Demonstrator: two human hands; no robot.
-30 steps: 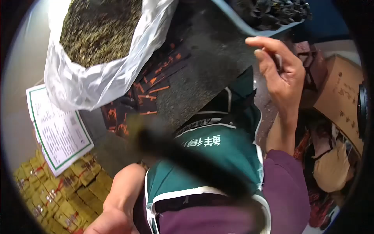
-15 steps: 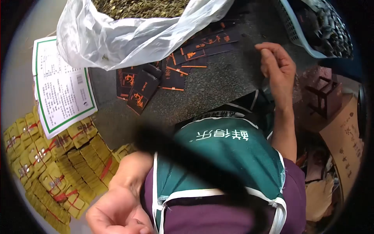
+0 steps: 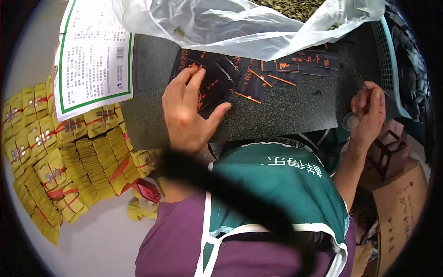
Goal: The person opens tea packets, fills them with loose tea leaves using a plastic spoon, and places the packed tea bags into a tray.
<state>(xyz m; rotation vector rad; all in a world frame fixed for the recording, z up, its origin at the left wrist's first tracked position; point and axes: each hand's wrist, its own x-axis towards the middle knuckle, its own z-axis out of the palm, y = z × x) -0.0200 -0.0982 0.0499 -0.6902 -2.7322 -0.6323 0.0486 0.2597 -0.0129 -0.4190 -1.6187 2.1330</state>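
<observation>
My left hand (image 3: pixel 187 113) lies palm down over the near left end of a pile of black packets (image 3: pixel 295 62) with orange print. Its fingertips touch a black packet (image 3: pixel 217 85) there, with thumb and fingers apart. Part of that packet is hidden under the hand. Near the table's right side, my right hand (image 3: pixel 369 113) is closed in a pinch. A small clear rounded plastic piece (image 3: pixel 351 121) sticks out beside its fingers; its full shape is hidden. Beyond the packets stands a translucent plastic bag (image 3: pixel 230 27) holding dried leaf-like flakes (image 3: pixel 295 10).
A printed sheet (image 3: pixel 94 60) with a green border lies at the left. Stacked yellow packs (image 3: pixel 92 157) tied with red bands sit below it. At the right are a light blue basket (image 3: pixel 392 74), a dark red stand (image 3: pixel 392 152) and a cardboard box (image 3: pixel 397 207).
My left hand has moved from beside my body up onto the black packets. The view has shifted, and the clear piece at my right hand now shows.
</observation>
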